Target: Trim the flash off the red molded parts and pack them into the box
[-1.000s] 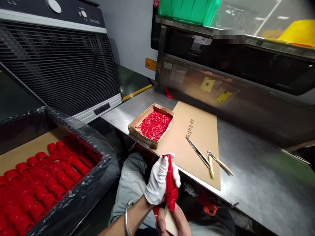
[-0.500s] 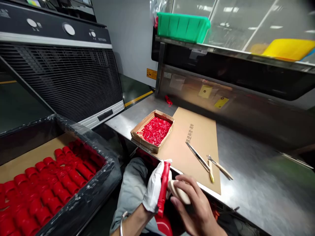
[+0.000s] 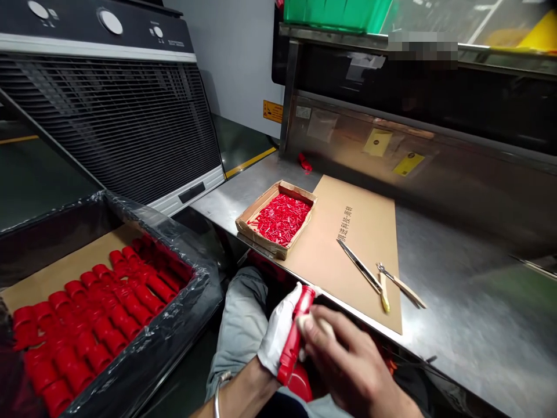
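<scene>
Above my lap, my left hand (image 3: 275,335) wears a white glove and is closed around a red plastic tubular part (image 3: 289,351), tilted with its round end away from me. My bare right hand (image 3: 354,354) pinches a pale beige rounded pad (image 3: 324,326), made of a material I cannot make out. The pad is against or very close to the upper side of the red part; my fingers partly cover it. Beyond my hands, on the metal table, stands a shallow cardboard box (image 3: 243,227) holding many small red plastic pieces (image 3: 285,217).
A knife-like tool (image 3: 359,264) and cutting pliers (image 3: 402,284) lie on a cardboard sheet (image 3: 369,215). At left, a black-lined bin (image 3: 174,313) holds rows of red tubular parts (image 3: 104,313). A green basket (image 3: 335,14) stands on the shelf above the table (image 3: 456,290).
The pad in my right hand has moved up and left onto or close against the red part. My left hand keeps its hold. The view has tilted down slightly.
</scene>
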Available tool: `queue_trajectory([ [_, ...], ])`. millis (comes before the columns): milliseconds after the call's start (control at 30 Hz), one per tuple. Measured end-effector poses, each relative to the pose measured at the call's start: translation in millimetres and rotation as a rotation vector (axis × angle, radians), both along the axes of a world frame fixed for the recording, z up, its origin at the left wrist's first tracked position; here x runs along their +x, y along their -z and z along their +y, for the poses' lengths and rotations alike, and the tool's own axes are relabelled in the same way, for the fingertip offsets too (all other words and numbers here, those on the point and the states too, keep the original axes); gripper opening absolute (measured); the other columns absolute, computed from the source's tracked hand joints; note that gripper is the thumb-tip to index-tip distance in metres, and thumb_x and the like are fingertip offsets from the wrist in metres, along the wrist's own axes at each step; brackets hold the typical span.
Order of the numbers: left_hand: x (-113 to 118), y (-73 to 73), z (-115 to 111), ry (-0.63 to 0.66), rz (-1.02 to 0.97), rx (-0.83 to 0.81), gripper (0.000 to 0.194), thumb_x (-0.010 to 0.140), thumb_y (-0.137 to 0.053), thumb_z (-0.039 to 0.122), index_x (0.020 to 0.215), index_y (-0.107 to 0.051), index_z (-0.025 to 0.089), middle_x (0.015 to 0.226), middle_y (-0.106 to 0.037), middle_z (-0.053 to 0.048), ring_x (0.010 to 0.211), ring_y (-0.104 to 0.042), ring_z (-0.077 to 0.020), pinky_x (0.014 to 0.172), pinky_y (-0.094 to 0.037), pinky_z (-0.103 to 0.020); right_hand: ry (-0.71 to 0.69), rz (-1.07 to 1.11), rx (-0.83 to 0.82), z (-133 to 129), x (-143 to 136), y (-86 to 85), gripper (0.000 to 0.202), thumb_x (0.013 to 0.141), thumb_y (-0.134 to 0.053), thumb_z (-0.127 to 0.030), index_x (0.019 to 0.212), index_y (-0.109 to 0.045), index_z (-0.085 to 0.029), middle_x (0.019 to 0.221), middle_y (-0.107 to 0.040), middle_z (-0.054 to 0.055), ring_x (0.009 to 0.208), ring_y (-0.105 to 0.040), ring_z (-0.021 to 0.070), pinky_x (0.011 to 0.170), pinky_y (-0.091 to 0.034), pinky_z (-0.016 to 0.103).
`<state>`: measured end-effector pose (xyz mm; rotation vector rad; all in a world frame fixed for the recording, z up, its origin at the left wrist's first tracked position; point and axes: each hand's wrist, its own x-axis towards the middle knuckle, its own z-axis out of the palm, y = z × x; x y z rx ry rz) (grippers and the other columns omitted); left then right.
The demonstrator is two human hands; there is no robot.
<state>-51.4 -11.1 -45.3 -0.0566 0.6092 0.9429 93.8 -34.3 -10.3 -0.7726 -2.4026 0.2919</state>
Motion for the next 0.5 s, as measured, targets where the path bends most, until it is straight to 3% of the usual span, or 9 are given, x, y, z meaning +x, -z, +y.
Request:
queue_trajectory([
  [67,0.6,0.3,0.4,0.003,0.011,-0.031,0.033,0.082,-0.066,0.049,0.083,-0.061,0.016,0.045,-0.046,0.005,0.037,-0.04,-0.0065,0.035,-0.026,-0.016,0.012,0.021,0.011,-0.3,-1.3,1.1,0.055,0.096,-0.051,-0.012,0.149,-0.038,-0.018,0.12,-0.061,0.02,0.09,-0.065,0.0243,0.068,-0.057,0.034],
  [167,0.6,0.1,0.2,0.025,-0.007,-0.05,0.031,0.082,-0.066,0.048,0.082,-0.062,0.017,0.039,-0.034,0.008,0.032,-0.031,-0.005,0.033,-0.021,-0.015,-0.05,0.015,0.034,0.3,-2.2,-0.4,0.052,0.098,-0.05,-0.016,0.148,-0.039,-0.021,0.108,-0.066,0.015,0.083,-0.066,0.0226,0.062,-0.057,0.031],
  [300,0.1,0.5,-0.5,0.028,-0.017,-0.023,0.03,0.08,-0.068,0.046,0.076,-0.06,0.017,0.044,-0.044,0.005,0.036,-0.041,-0.0074,0.035,-0.029,-0.017,-0.02,0.012,-0.014,1.8,0.2,-5.4,0.054,0.096,-0.052,-0.013,0.148,-0.039,-0.017,0.116,-0.063,0.019,0.092,-0.066,0.0253,0.068,-0.058,0.033],
  [400,-0.4,-1.5,-0.2,0.03,0.017,-0.044,0.028,0.081,-0.068,0.043,0.072,-0.06,0.017,0.038,-0.033,0.008,0.032,-0.032,-0.0063,0.033,-0.024,-0.017,-0.081,-0.052,0.016,1.3,1.4,-5.3,0.046,0.098,-0.048,-0.015,0.144,-0.045,-0.018,0.116,-0.064,0.018,0.09,-0.066,0.0249,0.065,-0.058,0.032],
  [500,-0.8,-6.7,-0.2,0.019,0.008,-0.051,0.025,0.078,-0.071,0.039,0.073,-0.059,0.017,0.043,-0.041,0.006,0.036,-0.038,-0.0072,0.035,-0.025,-0.017,0.009,0.0,0.012,0.8,0.5,-3.0,0.046,0.098,-0.05,-0.012,0.144,-0.045,-0.015,0.118,-0.062,0.019,0.094,-0.064,0.0231,0.07,-0.058,0.031],
])
